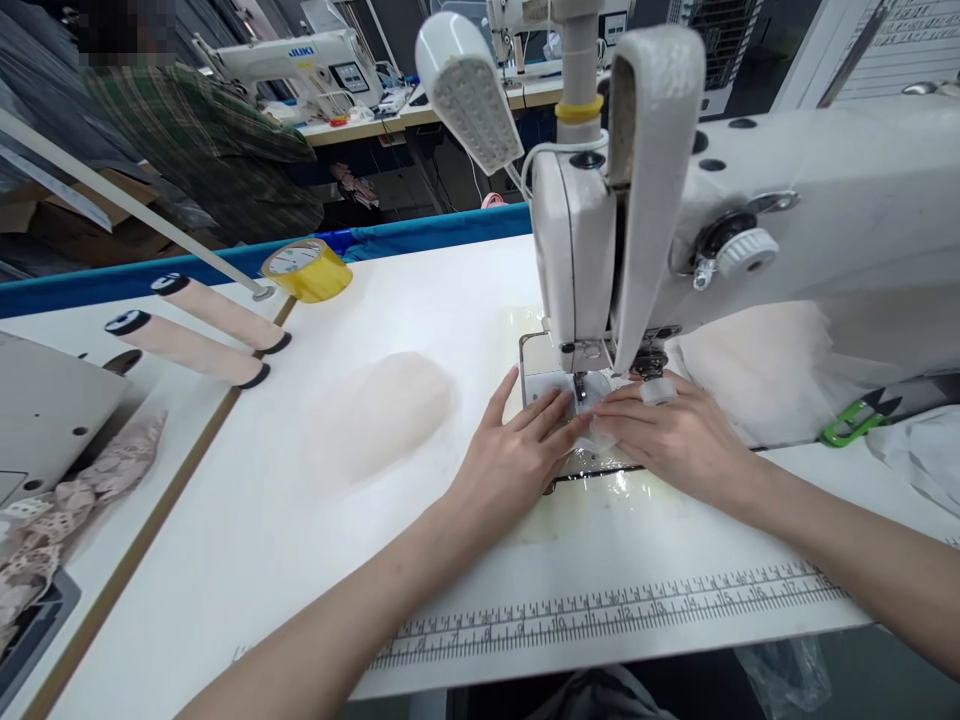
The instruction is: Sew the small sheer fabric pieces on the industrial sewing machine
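A small piece of sheer white fabric [598, 436] lies at the needle plate, under the head of a white sewing machine [577, 250]. My left hand [517, 445] rests palm down left of the needle, fingers stretched out over the plate and the fabric's edge, thumb spread away. From the right, my right hand [675, 435] has its fingers close together on the fabric, pinching its edge near the presser foot [580, 388]. The machine head partly hides those fingertips. A sheer beige oval piece [397, 410] lies on the table left of my hands.
Two beige thread cones [187, 348] and yellow tape [307, 270] lie at the left. Pale sheer fabric [757, 360] and green snips [855, 422] are at the right. A printed ruler [600, 615] runs along the front edge. Beyond, a person [202, 140] is near another machine [300, 65].
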`<state>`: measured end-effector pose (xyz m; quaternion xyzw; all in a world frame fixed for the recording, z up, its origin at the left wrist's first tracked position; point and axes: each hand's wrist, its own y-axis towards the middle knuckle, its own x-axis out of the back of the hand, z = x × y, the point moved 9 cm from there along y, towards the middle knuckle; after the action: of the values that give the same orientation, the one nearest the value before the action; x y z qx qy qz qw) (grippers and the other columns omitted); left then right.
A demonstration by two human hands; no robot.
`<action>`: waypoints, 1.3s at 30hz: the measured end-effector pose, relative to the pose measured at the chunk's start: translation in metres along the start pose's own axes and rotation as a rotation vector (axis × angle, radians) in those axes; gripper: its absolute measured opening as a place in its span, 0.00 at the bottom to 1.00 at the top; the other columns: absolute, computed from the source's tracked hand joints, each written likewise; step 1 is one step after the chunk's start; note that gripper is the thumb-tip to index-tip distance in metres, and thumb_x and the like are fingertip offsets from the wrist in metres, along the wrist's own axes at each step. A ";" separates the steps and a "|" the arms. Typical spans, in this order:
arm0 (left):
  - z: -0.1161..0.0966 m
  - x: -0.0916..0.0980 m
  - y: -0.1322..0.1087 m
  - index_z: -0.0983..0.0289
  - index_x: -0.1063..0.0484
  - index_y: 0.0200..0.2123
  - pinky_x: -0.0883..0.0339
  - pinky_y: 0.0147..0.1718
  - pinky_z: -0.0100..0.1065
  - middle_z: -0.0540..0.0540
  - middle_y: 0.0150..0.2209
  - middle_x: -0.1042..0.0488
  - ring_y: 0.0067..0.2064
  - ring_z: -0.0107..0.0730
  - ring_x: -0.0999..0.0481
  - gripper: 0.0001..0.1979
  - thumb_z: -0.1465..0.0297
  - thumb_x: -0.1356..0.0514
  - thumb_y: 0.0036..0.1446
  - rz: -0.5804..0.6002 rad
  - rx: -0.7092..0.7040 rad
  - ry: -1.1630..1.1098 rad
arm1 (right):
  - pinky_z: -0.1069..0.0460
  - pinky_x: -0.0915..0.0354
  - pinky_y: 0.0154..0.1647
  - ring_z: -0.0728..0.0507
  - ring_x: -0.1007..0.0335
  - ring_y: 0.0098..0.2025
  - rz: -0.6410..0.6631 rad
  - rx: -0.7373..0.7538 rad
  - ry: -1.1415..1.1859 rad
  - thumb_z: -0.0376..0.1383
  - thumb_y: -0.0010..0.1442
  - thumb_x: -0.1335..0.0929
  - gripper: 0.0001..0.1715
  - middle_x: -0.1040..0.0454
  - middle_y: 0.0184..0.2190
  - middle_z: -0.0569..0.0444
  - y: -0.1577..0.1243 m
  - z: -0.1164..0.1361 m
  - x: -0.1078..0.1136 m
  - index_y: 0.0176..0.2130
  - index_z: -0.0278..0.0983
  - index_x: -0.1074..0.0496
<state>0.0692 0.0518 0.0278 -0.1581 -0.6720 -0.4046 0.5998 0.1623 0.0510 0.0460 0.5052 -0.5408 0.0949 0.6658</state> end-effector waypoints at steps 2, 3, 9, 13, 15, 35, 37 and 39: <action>0.003 -0.001 0.003 0.62 0.32 0.55 0.52 0.62 0.58 0.60 0.53 0.28 0.56 0.40 0.29 0.16 0.71 0.49 0.66 -0.003 0.001 0.009 | 0.48 0.35 0.45 0.47 0.26 0.34 0.010 -0.035 -0.002 0.27 0.62 0.37 0.14 0.20 0.35 0.58 0.001 -0.004 -0.002 0.34 0.38 0.23; 0.003 0.000 0.003 0.62 0.32 0.54 0.52 0.62 0.59 0.60 0.53 0.27 0.56 0.40 0.29 0.16 0.71 0.49 0.66 -0.005 0.003 0.016 | 0.48 0.35 0.45 0.47 0.26 0.35 0.017 -0.052 -0.002 0.28 0.63 0.37 0.13 0.20 0.35 0.57 0.002 -0.006 -0.003 0.34 0.38 0.23; -0.018 0.007 -0.006 0.67 0.31 0.54 0.48 0.62 0.54 0.60 0.54 0.28 0.56 0.40 0.29 0.16 0.72 0.47 0.64 -0.042 0.020 0.031 | 0.46 0.35 0.50 0.47 0.26 0.35 -0.006 0.037 -0.040 0.28 0.62 0.35 0.11 0.20 0.38 0.56 -0.002 0.007 0.001 0.37 0.36 0.23; -0.030 0.009 -0.013 0.70 0.32 0.53 0.45 0.62 0.51 0.60 0.53 0.27 0.56 0.40 0.29 0.16 0.73 0.47 0.64 -0.049 0.007 0.038 | 0.46 0.36 0.52 0.45 0.26 0.39 0.023 0.047 -0.052 0.29 0.63 0.35 0.11 0.21 0.41 0.56 -0.006 0.010 0.000 0.40 0.37 0.24; -0.030 0.009 -0.014 0.70 0.31 0.53 0.45 0.62 0.52 0.60 0.53 0.27 0.55 0.40 0.28 0.16 0.74 0.47 0.64 -0.055 0.007 0.043 | 0.46 0.36 0.53 0.45 0.26 0.39 0.023 0.046 -0.054 0.30 0.63 0.36 0.11 0.21 0.41 0.56 -0.007 0.011 0.000 0.39 0.38 0.23; -0.013 0.005 -0.006 0.67 0.30 0.51 0.49 0.63 0.54 0.60 0.51 0.26 0.54 0.38 0.27 0.15 0.73 0.49 0.65 -0.068 0.067 -0.004 | 0.45 0.35 0.54 0.46 0.25 0.33 0.021 0.038 -0.098 0.26 0.62 0.36 0.12 0.20 0.37 0.53 -0.004 0.006 -0.006 0.40 0.33 0.23; -0.011 0.004 -0.005 0.67 0.30 0.52 0.51 0.63 0.54 0.60 0.51 0.26 0.54 0.38 0.28 0.15 0.73 0.49 0.65 -0.071 0.070 0.004 | 0.45 0.35 0.54 0.46 0.25 0.36 0.041 0.029 -0.107 0.26 0.62 0.36 0.13 0.20 0.37 0.52 -0.004 0.004 -0.008 0.41 0.33 0.24; -0.009 0.004 -0.004 0.67 0.30 0.52 0.52 0.63 0.54 0.60 0.51 0.26 0.54 0.37 0.28 0.15 0.73 0.49 0.65 -0.075 0.077 0.005 | 0.44 0.35 0.54 0.45 0.24 0.37 0.053 0.021 -0.117 0.25 0.62 0.36 0.13 0.20 0.38 0.52 -0.004 0.003 -0.010 0.42 0.33 0.24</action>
<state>0.0719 0.0415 0.0295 -0.1084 -0.6909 -0.4011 0.5917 0.1593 0.0507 0.0350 0.5023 -0.5910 0.0885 0.6250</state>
